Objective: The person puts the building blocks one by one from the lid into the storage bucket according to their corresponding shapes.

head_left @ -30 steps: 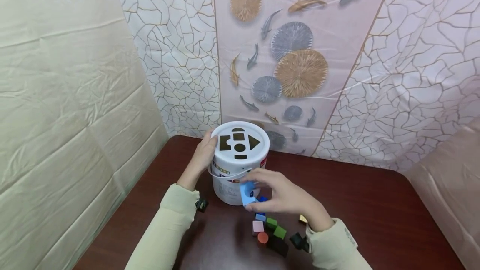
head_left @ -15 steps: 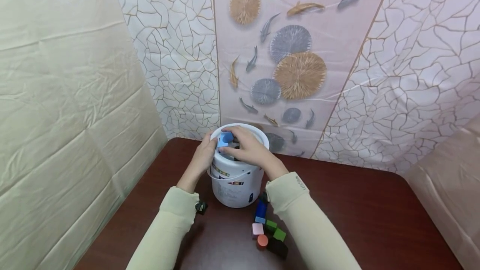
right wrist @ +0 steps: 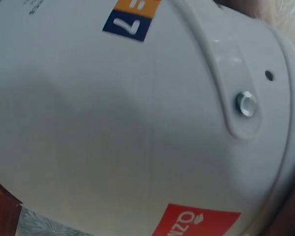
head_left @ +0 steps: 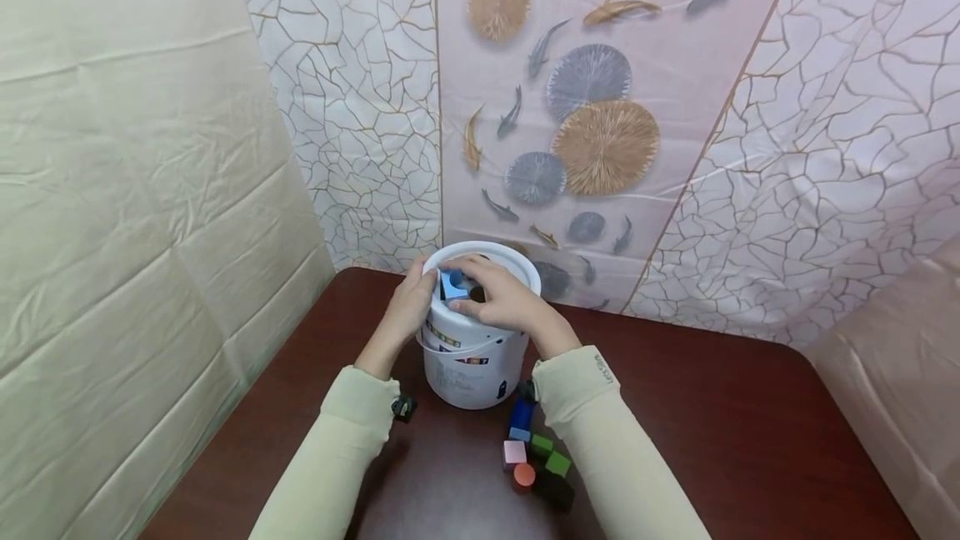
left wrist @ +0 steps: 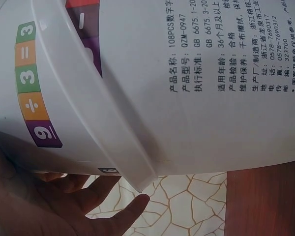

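A white bucket [head_left: 463, 386] with a lid of shaped holes stands upright on the table. My left hand [head_left: 407, 302] rests against its left side, thumb near the rim. In the left wrist view, its fingers [left wrist: 101, 194] stretch out beside the bucket, beyond the white handle [left wrist: 96, 93]. Over the left part of the lid, my right hand [head_left: 504, 294] pinches a light blue arch block [head_left: 453, 286] between thumb and fingers. Whether the block is partly in a hole, I cannot tell. Only the bucket wall [right wrist: 118, 128] and handle rivet fill most of the right wrist view.
Right of the bucket's foot lie a dark blue block [head_left: 521, 415], a pink block [head_left: 513, 452], an orange-red cylinder [head_left: 523, 476], two green blocks [head_left: 557, 463] and a dark block [head_left: 553, 492]. Patterned cloth [head_left: 360, 107] hangs behind the brown table [head_left: 712, 432].
My right hand has carried the arch block from in front of the bucket up and left onto the lid. During the last half second the block has shifted slightly there. My left hand stays put.
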`<state>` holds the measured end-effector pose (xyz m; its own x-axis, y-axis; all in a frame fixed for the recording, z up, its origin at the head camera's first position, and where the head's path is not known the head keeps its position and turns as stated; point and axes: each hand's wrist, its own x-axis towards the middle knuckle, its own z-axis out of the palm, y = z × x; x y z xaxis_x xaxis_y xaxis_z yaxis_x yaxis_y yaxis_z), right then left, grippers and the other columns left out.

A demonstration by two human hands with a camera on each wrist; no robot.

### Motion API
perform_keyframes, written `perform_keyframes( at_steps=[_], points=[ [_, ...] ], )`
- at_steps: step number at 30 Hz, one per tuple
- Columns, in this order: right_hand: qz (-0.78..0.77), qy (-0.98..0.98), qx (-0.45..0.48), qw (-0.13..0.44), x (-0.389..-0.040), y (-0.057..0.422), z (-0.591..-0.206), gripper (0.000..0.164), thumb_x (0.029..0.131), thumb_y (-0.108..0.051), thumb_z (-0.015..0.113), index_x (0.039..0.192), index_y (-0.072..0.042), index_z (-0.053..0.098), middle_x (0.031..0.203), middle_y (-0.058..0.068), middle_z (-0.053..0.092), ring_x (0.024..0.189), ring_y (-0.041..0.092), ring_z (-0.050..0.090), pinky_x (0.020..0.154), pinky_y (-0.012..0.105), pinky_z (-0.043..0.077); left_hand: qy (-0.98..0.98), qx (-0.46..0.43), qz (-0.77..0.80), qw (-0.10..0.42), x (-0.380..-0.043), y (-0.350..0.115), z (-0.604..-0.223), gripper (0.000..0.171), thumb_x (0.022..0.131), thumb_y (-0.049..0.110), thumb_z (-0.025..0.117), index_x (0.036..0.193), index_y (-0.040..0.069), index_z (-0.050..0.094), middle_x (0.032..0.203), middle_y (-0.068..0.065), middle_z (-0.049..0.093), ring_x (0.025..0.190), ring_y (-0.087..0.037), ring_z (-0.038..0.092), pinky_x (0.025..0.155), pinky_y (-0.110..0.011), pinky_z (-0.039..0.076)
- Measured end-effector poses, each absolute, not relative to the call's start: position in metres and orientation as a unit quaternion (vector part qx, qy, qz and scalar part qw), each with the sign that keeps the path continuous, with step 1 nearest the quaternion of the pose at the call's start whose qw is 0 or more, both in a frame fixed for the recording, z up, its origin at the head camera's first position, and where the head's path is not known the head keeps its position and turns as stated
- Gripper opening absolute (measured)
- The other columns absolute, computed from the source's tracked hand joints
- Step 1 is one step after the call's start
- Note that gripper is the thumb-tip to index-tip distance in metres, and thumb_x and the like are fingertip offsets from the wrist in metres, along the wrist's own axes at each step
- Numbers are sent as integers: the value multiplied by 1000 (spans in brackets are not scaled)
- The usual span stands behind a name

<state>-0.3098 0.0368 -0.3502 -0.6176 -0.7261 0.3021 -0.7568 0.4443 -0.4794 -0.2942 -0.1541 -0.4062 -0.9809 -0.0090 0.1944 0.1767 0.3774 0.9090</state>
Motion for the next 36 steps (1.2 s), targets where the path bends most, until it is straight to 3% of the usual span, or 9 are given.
perform_keyframes(
  at_steps=[15, 28, 36],
  points=[
    [273, -889, 367, 28, -309, 28, -351, 55, 98, -19, 64, 150, -13, 45, 151, 9, 43, 134, 27, 48, 110, 45, 39, -827, -50, -554, 87, -296, -153, -407, 47, 107, 38, 31, 150, 20, 39, 148, -19, 48, 130, -39, 48, 103, -63, 39],
    [275, -885, 374, 28, -312, 26, -350, 52, 94, -21, 70, 143, -17, 54, 147, 4, 50, 134, 23, 48, 109, 45, 39, -826, -47, -555, 86, -294, -153, -404, 48, 107, 38, 32, 151, 19, 39, 149, -18, 47, 132, -40, 46, 104, -63, 37],
    [273, -891, 359, 54, -314, 26, -354, 52, 92, -28, 73, 141, -19, 59, 148, 3, 51, 140, 26, 40, 115, 47, 29, -831, -44, -548, 84, -291, -152, -403, 50, 106, 38, 31, 152, 18, 37, 149, -19, 46, 132, -42, 46, 103, -65, 38]
  ],
)
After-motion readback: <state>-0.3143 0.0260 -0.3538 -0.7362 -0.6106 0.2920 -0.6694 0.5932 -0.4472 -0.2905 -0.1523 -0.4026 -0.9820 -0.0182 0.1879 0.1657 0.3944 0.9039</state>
